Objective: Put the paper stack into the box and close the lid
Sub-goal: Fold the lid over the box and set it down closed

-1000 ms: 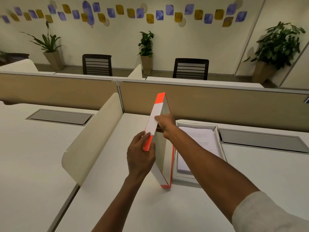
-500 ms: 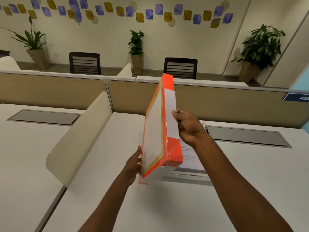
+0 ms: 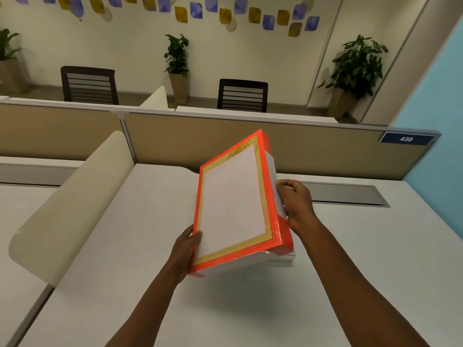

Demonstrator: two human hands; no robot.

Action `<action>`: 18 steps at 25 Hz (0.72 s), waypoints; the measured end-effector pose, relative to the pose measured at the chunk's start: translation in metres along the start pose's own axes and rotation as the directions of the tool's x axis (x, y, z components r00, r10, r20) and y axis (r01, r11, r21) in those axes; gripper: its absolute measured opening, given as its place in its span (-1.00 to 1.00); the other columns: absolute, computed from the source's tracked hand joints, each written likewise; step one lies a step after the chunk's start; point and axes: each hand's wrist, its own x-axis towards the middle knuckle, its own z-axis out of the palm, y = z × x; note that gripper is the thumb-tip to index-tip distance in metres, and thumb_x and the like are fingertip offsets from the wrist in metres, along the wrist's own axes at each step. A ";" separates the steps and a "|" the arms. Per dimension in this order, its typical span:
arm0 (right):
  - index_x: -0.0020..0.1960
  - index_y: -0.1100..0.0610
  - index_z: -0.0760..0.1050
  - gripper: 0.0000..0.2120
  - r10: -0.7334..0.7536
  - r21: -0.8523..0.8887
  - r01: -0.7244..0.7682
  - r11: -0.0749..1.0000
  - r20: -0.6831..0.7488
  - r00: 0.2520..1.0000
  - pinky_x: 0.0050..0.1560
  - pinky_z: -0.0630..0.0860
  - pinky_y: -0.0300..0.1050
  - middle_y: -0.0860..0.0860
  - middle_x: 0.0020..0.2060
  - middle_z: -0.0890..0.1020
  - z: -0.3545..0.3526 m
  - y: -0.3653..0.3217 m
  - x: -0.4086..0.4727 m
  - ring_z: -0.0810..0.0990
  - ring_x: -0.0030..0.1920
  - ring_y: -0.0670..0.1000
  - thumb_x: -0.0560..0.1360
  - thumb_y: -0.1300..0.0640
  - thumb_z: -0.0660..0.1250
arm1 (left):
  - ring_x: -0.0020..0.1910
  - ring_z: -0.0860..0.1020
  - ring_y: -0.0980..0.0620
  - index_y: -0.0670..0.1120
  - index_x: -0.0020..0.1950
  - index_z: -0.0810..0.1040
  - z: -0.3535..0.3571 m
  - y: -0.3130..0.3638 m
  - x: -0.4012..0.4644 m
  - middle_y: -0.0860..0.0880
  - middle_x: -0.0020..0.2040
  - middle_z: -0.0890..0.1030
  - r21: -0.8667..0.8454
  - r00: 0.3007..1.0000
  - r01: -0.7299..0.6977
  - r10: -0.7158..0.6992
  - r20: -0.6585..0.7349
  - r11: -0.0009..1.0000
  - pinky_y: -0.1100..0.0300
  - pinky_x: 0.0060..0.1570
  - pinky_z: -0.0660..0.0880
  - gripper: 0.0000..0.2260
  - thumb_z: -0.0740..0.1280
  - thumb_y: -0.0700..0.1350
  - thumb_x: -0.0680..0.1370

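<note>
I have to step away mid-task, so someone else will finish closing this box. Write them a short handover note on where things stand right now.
Left hand: grips the near left edge of the orange cardboard lid with the white and gold top panel.
Right hand: pinches the lid's right side.
Lid: tilted, held over the white box base on the white desk; only the base's near right corner shows.
Paper stack: hidden under the lid, so its place cannot be confirmed from this view.
Done: lid brought over the base.
Left: level the lid, line up its corners, press it down until seated.
</note>
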 end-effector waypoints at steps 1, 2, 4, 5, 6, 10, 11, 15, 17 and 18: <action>0.05 0.09 0.58 -0.82 -0.018 -0.044 0.016 0.999 -0.029 0.999 0.04 0.65 0.10 0.08 -0.02 0.69 -0.005 0.008 0.005 0.69 -0.02 0.13 0.56 0.00 0.35 | 0.16 0.62 -0.11 0.11 0.34 0.52 0.004 0.002 0.004 0.01 0.23 0.64 0.023 0.999 -0.028 0.029 -0.031 0.999 -0.14 0.12 0.59 -0.72 0.28 -0.04 0.62; 0.02 0.08 0.61 -0.80 -0.026 -0.080 0.023 0.997 -0.038 0.999 0.02 0.65 0.08 0.07 -0.06 0.70 -0.010 0.017 0.009 0.70 -0.05 0.12 0.56 -0.03 0.33 | 0.16 0.61 -0.08 0.08 0.37 0.50 0.007 0.005 0.008 0.02 0.23 0.62 0.046 0.997 -0.058 0.061 -0.055 0.997 -0.06 0.12 0.58 -0.69 0.28 -0.07 0.63; 0.03 0.06 0.62 -0.76 -0.010 -0.128 0.011 0.992 0.007 1.000 -0.02 0.66 0.04 0.07 -0.07 0.71 -0.019 0.032 0.015 0.71 -0.10 0.10 0.58 -0.08 0.30 | 0.14 0.59 -0.01 0.04 0.41 0.47 0.013 0.008 0.017 0.06 0.20 0.60 0.090 0.991 -0.107 0.114 -0.073 0.990 0.06 0.08 0.54 -0.67 0.26 -0.11 0.64; 0.07 0.04 0.62 -0.76 0.008 -0.142 -0.002 0.990 0.045 0.999 0.00 0.66 0.07 0.07 -0.03 0.71 -0.022 0.041 0.019 0.71 -0.09 0.10 0.58 -0.07 0.28 | 0.13 0.59 0.00 0.02 0.43 0.46 0.015 0.009 0.020 0.06 0.22 0.59 0.123 0.990 -0.116 0.125 -0.070 0.986 0.06 0.10 0.54 -0.66 0.25 -0.11 0.64; 0.12 0.02 0.60 -0.77 0.022 -0.159 -0.010 0.987 0.075 0.997 0.04 0.65 0.11 0.07 0.03 0.70 -0.024 0.050 0.022 0.70 -0.06 0.10 0.60 -0.05 0.27 | 0.14 0.58 -0.02 0.01 0.45 0.43 0.018 0.008 0.022 0.04 0.25 0.58 0.163 0.989 -0.118 0.130 -0.064 0.980 0.01 0.15 0.54 -0.64 0.25 -0.11 0.64; 0.42 -0.02 0.42 -0.63 0.010 -0.275 0.024 0.961 0.120 0.993 0.26 0.53 0.15 0.02 0.27 0.57 -0.031 0.085 0.030 0.58 0.19 0.11 0.62 0.05 0.24 | 0.23 0.55 -0.11 0.04 0.49 0.37 0.026 0.000 0.028 0.02 0.28 0.55 0.270 0.984 -0.140 0.165 -0.072 0.953 -0.09 0.28 0.51 -0.59 0.28 -0.07 0.63; 0.46 -0.01 0.38 -0.60 0.021 -0.306 0.017 0.952 0.121 0.992 0.29 0.50 0.14 0.02 0.30 0.55 -0.031 0.093 0.032 0.55 0.23 0.12 0.63 0.07 0.23 | 0.22 0.54 -0.10 0.05 0.49 0.36 0.027 0.000 0.029 0.03 0.27 0.54 0.294 0.981 -0.147 0.176 -0.077 0.944 -0.09 0.28 0.50 -0.58 0.29 -0.05 0.63; 0.52 0.01 0.26 -0.57 0.057 -0.493 0.003 0.870 0.105 0.993 0.33 0.47 0.17 0.07 0.35 0.50 -0.034 0.117 0.038 0.53 0.26 0.17 0.66 0.05 0.13 | 0.22 0.53 -0.10 0.05 0.51 0.33 0.032 -0.002 0.035 0.02 0.31 0.52 0.370 0.980 -0.152 0.188 -0.065 0.917 -0.14 0.30 0.49 -0.55 0.29 0.01 0.62; 0.53 0.01 0.22 -0.56 0.044 -0.540 0.023 0.841 0.111 0.993 0.31 0.48 0.19 0.09 0.34 0.51 -0.033 0.126 0.041 0.54 0.24 0.18 0.67 0.04 0.10 | 0.23 0.53 -0.10 0.04 0.51 0.33 0.035 -0.003 0.038 -0.01 0.33 0.53 0.387 0.979 -0.149 0.190 -0.068 0.910 -0.13 0.30 0.49 -0.56 0.28 0.00 0.63; 0.53 0.01 0.21 -0.56 0.030 -0.555 0.039 0.831 0.115 0.993 0.30 0.49 0.19 0.11 0.32 0.52 -0.033 0.129 0.042 0.55 0.22 0.19 0.67 0.05 0.09 | 0.23 0.53 -0.10 0.03 0.51 0.33 0.036 -0.004 0.040 -0.03 0.35 0.53 0.395 0.980 -0.145 0.188 -0.071 0.907 -0.12 0.31 0.49 -0.57 0.27 -0.01 0.63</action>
